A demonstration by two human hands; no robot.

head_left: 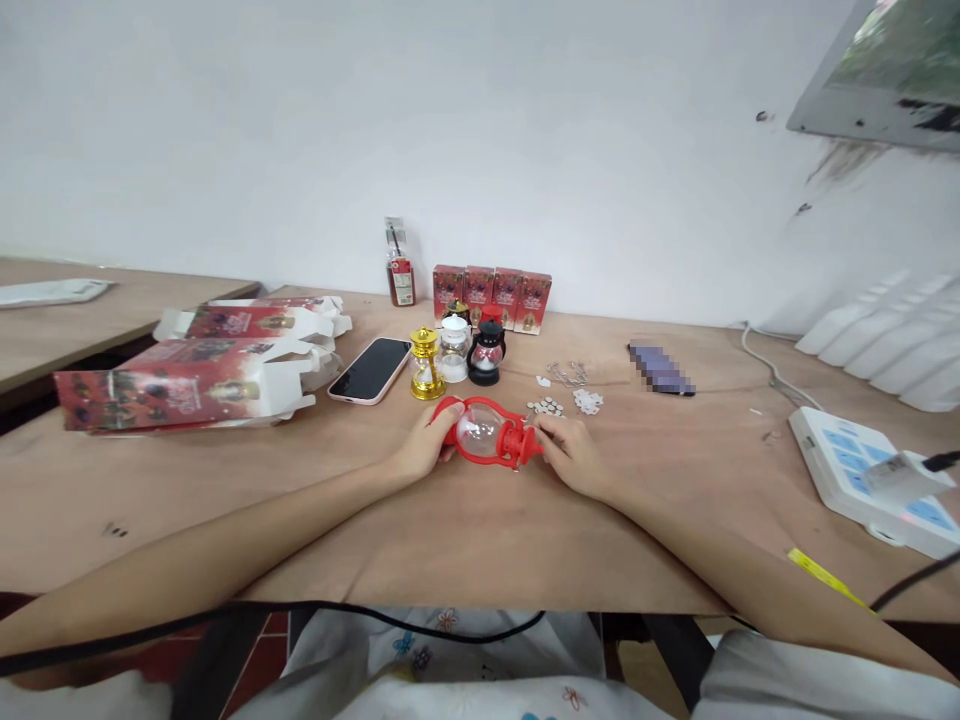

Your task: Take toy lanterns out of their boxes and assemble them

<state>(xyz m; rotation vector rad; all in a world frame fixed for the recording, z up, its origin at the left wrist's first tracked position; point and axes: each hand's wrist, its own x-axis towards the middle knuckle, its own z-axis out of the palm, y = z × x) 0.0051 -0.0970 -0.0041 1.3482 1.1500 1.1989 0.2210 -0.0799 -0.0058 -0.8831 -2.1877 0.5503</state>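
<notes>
A small red lantern [480, 432] with a clear globe lies on its side above the table, its base to the left and its top to the right. My left hand [424, 442] is closed around the base. At the other end, the fingers of my right hand [571, 450] pinch the lantern's top. Just behind it stand a gold lantern [426, 364], a white lantern [454, 350] and a black lantern [487, 352], all upright. Near my right hand lie small round button-like discs [545, 407], white pieces [588, 401] and a heap of thin metal bits [568, 374].
Flattened red boxes [187, 385] spread across the left, beside a phone [370, 370]. Several red boxes [508, 292] and a bottle [401, 280] stand by the wall. To the right are a blurred-out phone [661, 369], a power strip [870, 475] with cables and white foam-like pieces [892, 340].
</notes>
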